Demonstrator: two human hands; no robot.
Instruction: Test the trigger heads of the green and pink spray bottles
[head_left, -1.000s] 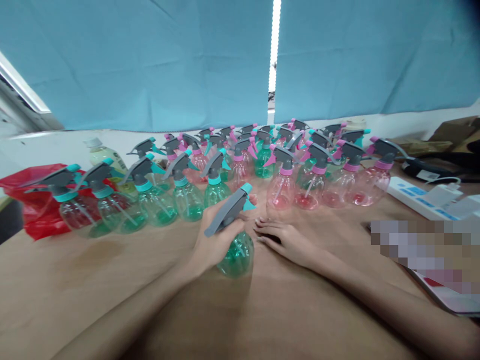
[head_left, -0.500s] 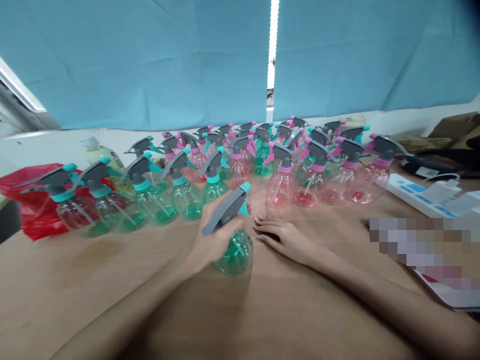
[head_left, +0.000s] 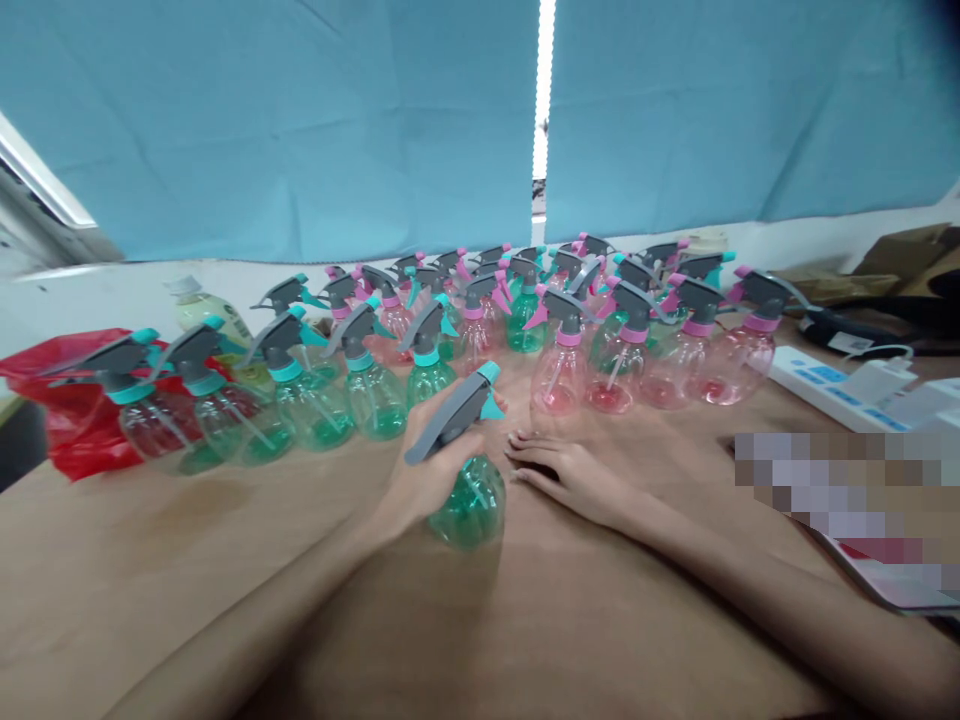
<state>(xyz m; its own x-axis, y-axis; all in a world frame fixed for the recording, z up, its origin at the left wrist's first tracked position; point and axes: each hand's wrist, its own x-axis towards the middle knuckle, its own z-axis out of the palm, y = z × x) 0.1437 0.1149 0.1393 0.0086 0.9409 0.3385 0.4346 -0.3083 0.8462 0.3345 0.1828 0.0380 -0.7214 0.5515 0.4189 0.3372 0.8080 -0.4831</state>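
On the near side of the grip there is a wide stretch of table (head_left: 540,610) with room to move. Past the grip, close by, green bottles (head_left: 379,400) make a row going left, and pink bottles (head_left: 559,385) make one going right. The table's left edge is well away from the grip, by a red bag (head_left: 82,430). The left arm reaches in, and the left hand (head_left: 420,470) is wrapped snugly around the neck of a green spray bottle (head_left: 476,500). The bottle's round body sits just under the grip, and its gray top sticks up over it. The right hand (head_left: 574,478) lies palm down, fingers loose and a little bent, just beside the bottle.
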